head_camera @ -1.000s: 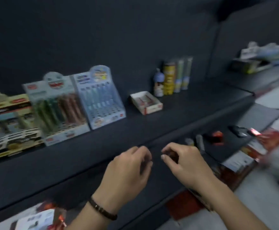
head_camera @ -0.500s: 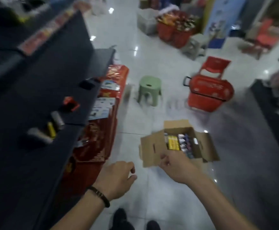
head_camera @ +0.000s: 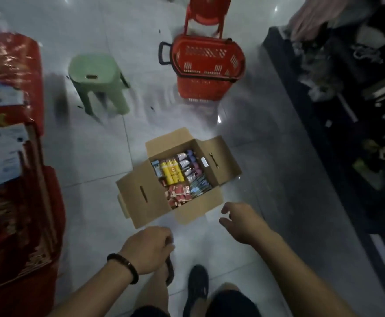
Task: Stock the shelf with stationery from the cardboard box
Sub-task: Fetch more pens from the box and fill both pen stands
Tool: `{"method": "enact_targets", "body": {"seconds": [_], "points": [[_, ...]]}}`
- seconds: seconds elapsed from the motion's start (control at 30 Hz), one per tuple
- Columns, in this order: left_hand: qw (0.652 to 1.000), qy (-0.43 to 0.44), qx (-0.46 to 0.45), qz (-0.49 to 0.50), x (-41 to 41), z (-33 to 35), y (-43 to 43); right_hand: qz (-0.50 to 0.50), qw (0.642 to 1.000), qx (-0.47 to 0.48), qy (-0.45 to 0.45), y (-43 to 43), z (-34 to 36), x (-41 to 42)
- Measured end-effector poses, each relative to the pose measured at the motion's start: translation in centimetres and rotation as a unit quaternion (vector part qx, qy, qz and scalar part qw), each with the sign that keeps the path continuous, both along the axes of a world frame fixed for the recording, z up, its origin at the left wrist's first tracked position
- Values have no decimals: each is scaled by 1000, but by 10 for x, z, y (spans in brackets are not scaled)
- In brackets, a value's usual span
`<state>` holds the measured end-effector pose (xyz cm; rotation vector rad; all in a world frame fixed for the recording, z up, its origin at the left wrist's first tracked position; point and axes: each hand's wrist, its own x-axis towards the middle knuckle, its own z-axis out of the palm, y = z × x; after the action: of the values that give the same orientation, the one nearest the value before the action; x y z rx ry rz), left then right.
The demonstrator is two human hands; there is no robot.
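— Where's the stock?

— In the open cardboard box (head_camera: 193, 210) on the tiled floor (head_camera: 91, 161), flaps folded out. It sits just ahead of the person's feet, with a green stool (head_camera: 95, 74) and a red shopping basket (head_camera: 207, 62) beyond it. Yellow tubes (head_camera: 172, 172) and small red packets (head_camera: 179, 194) fill it.

— And the hands?

— The right hand (head_camera: 242, 221) hangs just short of the near flap, fingers spread, slightly bent and empty. The left hand (head_camera: 147, 250) is lower, its fingers curled under the palm; I cannot tell whether they hold anything.

— So which step?

— Fetching, I'd say: a reach for the next item. The next move calls for a bend down into the box and a grip on one item. The shelf is out of view.
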<state>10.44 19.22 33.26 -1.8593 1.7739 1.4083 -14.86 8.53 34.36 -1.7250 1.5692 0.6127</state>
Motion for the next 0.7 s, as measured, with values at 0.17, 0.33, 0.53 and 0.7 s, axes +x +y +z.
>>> {"method": "enact_targets", "body": {"seconds": [0.17,0.33,0.53,0.7], "points": [[998,24,51,-1,-21,-122,-89,-13,1000,21,-15,-92,-127,-10],[994,35,64,78,-63,-273,-167,14,999,36,-1,-174,-288,-34],[990,11,80,116,-112,-458,-219,52,998,36,-2,-248,-452,-39],[987,3,78,137,-151,-560,-254,26,998,45,-38,-284,-522,-51]]}}
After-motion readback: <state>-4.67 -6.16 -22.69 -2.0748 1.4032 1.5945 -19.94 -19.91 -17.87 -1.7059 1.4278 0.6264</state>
